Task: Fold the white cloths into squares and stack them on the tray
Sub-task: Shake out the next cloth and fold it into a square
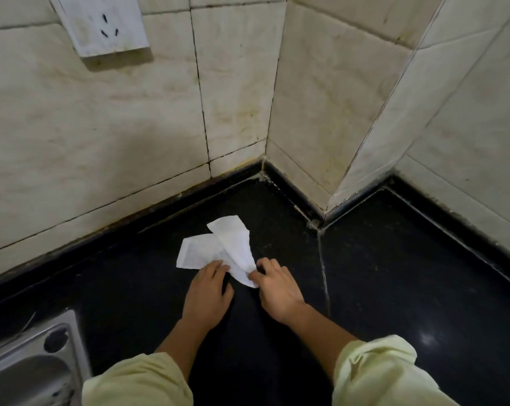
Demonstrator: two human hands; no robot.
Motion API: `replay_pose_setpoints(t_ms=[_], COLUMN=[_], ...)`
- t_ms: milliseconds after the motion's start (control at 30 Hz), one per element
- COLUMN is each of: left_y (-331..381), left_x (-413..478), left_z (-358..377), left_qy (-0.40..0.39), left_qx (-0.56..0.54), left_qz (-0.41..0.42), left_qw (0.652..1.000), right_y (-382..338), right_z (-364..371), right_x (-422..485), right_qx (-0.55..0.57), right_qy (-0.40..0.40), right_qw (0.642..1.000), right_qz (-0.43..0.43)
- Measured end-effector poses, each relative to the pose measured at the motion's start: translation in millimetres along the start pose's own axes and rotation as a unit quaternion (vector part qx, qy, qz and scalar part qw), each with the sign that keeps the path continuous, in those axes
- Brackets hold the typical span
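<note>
Ideally, with the crumpled white fabric cloth (pixel 218 249) lying on the black stone counter (pixel 394 273), the left hand (pixel 208 291) presses it with straight fingers while the right hand (pixel 277 290) pinches its near corner, which should be drawn taut before folding.

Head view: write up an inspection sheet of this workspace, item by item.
Surface: black countertop, dark and glossy, with a seam down its right part.
Job's things: one white cloth, crumpled and not yet folded, lying on the countertop; no tray seen.
Clutter: nothing seen.
Hands: left hand rests its fingers on the cloth's near edge; right hand pinches the cloth's near corner.
Cables: nothing seen.
Surroundings: stained tiled walls meeting in a corner; wall socket upper left; steel sink lower left.
</note>
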State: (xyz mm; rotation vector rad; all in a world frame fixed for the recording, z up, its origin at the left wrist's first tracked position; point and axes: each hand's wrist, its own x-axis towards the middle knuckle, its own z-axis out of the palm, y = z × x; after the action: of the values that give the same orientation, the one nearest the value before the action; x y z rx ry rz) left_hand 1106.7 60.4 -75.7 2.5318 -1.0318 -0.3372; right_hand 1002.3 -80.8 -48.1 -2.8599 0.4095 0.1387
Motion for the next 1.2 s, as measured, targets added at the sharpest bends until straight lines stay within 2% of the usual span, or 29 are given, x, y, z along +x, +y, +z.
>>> replay_pose_setpoints(t_ms=[100,200,333,500,667,767,900,1000,1200], left_y=[-3.5,-4.7,1.2,20.3,51.3,67.6,95.0,131.6,208.7], left_x=[1.3,1.5,1.6,-3.3,-7.5,-10.1,-12.1,-20.5,-30.3], left_z=[2.7,3.7,1.6,-9.8,-33.2,-43.9,-51.2,-58.0,-69.3], left_qy=[-0.013,-0.010,0.015,0.054,0.079,0.099,0.114,0.114,0.080], left_qx=[-0.017,-0.014,0.016,-0.006,-0.032,-0.054,-0.080,-0.106,-0.152], left_qz=[0.010,0.010,0.017,0.025,0.058,0.060,0.047,0.076,0.127], left_qw=[1.000,1.000,1.000,0.998,0.995,0.992,0.989,0.985,0.977], right_y=[2.3,0.5,-4.7,-0.6,12.1,23.4,51.5,76.4,128.8], right_z=[5.4,4.0,-10.5,-32.1,-65.0,-92.3,-120.9,-137.6,-160.3], right_x=[6.7,10.1,8.5,-6.0,-33.7,-55.7,-88.8,-125.5,-194.6], right_qx=[0.046,0.178,0.359,0.456,0.577,0.621,0.642,0.659,0.623], right_qy=[0.029,0.056,0.090,0.090,0.130,0.174,0.230,0.248,0.289], right_qw=[0.998,0.979,0.914,0.861,0.768,0.726,0.697,0.674,0.674], right_qz=[0.014,0.082,0.168,0.204,0.245,0.239,0.221,0.223,0.272])
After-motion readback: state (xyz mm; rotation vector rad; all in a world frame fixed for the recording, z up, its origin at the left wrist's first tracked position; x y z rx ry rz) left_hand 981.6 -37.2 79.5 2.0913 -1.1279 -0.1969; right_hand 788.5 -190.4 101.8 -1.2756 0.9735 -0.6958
